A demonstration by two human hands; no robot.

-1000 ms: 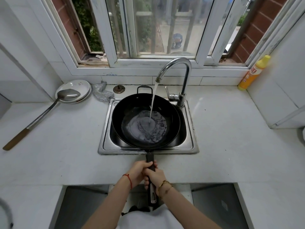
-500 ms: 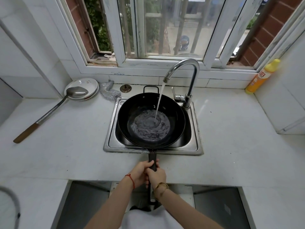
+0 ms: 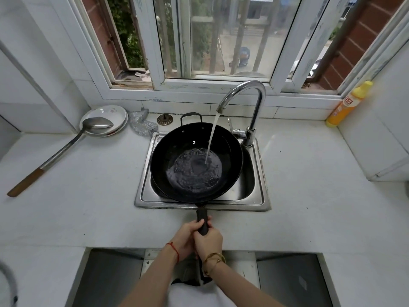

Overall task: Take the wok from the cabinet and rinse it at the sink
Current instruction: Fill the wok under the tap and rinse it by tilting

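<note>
Both hands grip the wok's long black handle over the counter [image 3: 309, 196] edge: the left hand [image 3: 187, 237] has its fingers [image 3: 199, 222] curled round it, and the right hand [image 3: 209, 242] wraps it just behind. Ahead of the fingers, the wok [image 3: 177, 156] sits in the sink [image 3: 262, 173], with water from the tap [image 3: 254, 100] falling into the pool in its bottom. Far left of the fingers, a ladle [image 3: 66, 147] rests on a plate [image 3: 110, 114].

both arms reach forward, left hand [image 3: 187, 237] and right hand [image 3: 209, 241] wrapped side by side round the wok handle [image 3: 202, 220]
</note>
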